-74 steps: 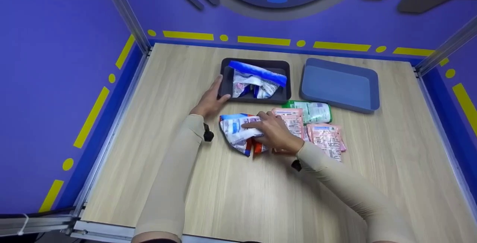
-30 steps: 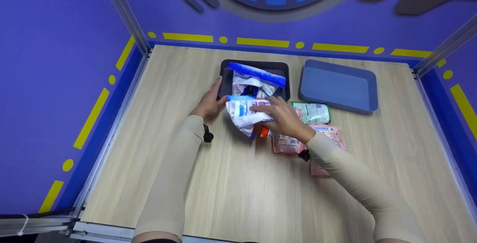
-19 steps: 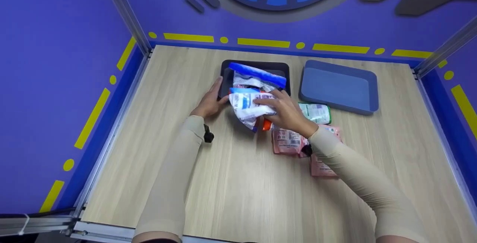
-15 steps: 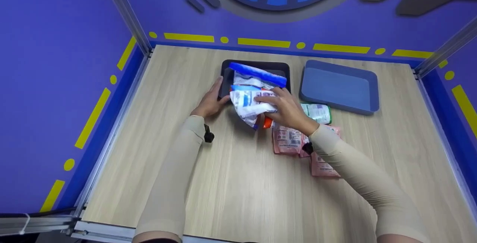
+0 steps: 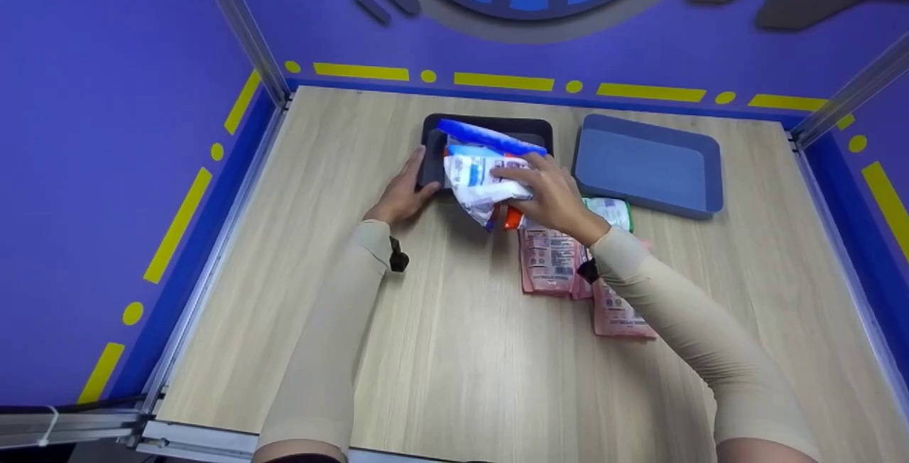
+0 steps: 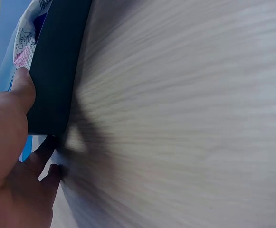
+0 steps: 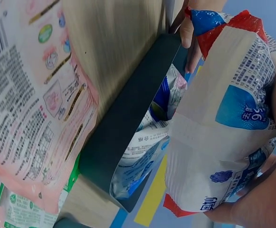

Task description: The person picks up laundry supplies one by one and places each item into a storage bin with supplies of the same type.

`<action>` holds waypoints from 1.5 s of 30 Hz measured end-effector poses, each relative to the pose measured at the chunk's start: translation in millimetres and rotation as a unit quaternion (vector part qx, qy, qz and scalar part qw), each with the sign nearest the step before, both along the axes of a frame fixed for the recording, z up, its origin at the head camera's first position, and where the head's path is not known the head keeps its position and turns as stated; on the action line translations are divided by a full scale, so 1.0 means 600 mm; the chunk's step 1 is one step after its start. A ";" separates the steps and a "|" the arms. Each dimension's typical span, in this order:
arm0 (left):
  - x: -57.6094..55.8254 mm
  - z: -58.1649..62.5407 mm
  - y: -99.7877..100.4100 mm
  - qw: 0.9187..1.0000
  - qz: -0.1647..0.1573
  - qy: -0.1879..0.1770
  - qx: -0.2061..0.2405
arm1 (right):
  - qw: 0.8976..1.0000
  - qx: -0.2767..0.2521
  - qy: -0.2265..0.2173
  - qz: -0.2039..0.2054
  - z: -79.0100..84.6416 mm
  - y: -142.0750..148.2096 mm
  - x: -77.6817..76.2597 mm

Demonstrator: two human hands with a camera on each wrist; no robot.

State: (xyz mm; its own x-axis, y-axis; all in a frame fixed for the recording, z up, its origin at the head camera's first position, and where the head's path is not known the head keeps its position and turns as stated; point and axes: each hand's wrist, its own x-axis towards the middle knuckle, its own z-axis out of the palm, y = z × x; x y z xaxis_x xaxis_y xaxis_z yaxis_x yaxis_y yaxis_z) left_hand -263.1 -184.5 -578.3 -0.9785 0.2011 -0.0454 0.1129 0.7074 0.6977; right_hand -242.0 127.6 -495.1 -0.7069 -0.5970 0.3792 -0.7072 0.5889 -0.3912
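Note:
My right hand [image 5: 550, 193] grips a white, blue and red plastic bag [image 5: 476, 175] by its right side, fingers on top. The bag is raised over the front rim of a black tray [image 5: 433, 140]. Inside that tray lies another soft bag [image 5: 493, 138] with a bright blue end strip, partly hidden by the held bag. My left hand [image 5: 403, 197] rests on the tray's left front corner, thumb at the front and fingers along the left side. The left wrist view shows the thumb [image 6: 23, 88] at the black wall's rim. The bag's printed front [image 7: 199, 123] faces the right wrist camera.
A blue-grey tray [image 5: 646, 158] stands right of the black one. In front are pink packets [image 5: 550, 264], another pink packet [image 5: 621, 314] under the right forearm, and a green-and-white packet [image 5: 611, 211]. Purple panels [image 5: 128, 129] border the wooden table [image 5: 454, 378].
My right hand has lifted the white, blue and red bag off the table and carried it away from me, over the black tray. The left hand has stayed at the tray.

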 end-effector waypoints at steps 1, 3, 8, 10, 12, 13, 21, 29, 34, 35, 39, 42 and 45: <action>0.000 0.000 0.000 1.000 -0.001 -0.002 0.000 | 1.000 -0.002 0.001 0.000 0.000 0.000 -0.002; 0.000 0.000 -0.001 1.000 -0.005 -0.001 0.000 | 1.000 -0.006 0.002 -0.002 0.001 0.000 -0.006; 0.000 0.000 -0.001 1.000 -0.012 0.007 -0.001 | 1.000 -0.012 -0.001 -0.006 0.002 0.001 -0.016; 0.000 0.001 0.000 1.000 -0.012 0.010 -0.002 | 1.000 -0.014 -0.007 -0.010 0.003 0.001 -0.020; 0.001 0.002 0.000 1.000 -0.011 0.011 0.001 | 1.000 -0.016 -0.011 -0.014 0.004 0.001 -0.024; 0.001 0.002 0.000 1.000 -0.011 0.012 0.001 | 1.000 -0.018 -0.014 -0.017 0.004 0.001 -0.026; 0.000 0.000 0.000 1.000 -0.017 0.015 -0.001 | 0.999 -0.018 -0.034 -0.033 0.009 -0.002 -0.042; 0.001 0.000 0.000 0.999 -0.025 0.019 0.008 | 0.999 -0.026 -0.020 -0.038 0.010 -0.006 -0.059; 0.003 0.002 0.000 0.999 -0.031 0.016 0.013 | 0.999 -0.038 -0.013 -0.037 0.011 -0.006 -0.069; 0.003 0.002 -0.001 0.999 -0.031 0.014 0.013 | 0.998 -0.040 -0.015 -0.038 0.012 -0.006 -0.071; 0.003 0.002 -0.001 0.999 -0.031 0.008 0.012 | 0.998 -0.039 -0.028 -0.044 0.013 -0.005 -0.078; 0.003 0.002 -0.001 1.000 -0.029 0.003 0.010 | 0.998 -0.036 -0.026 -0.051 0.013 -0.006 -0.084; 0.003 0.002 -0.001 1.000 -0.027 0.002 0.009 | 0.998 -0.038 -0.020 -0.054 0.011 -0.006 -0.089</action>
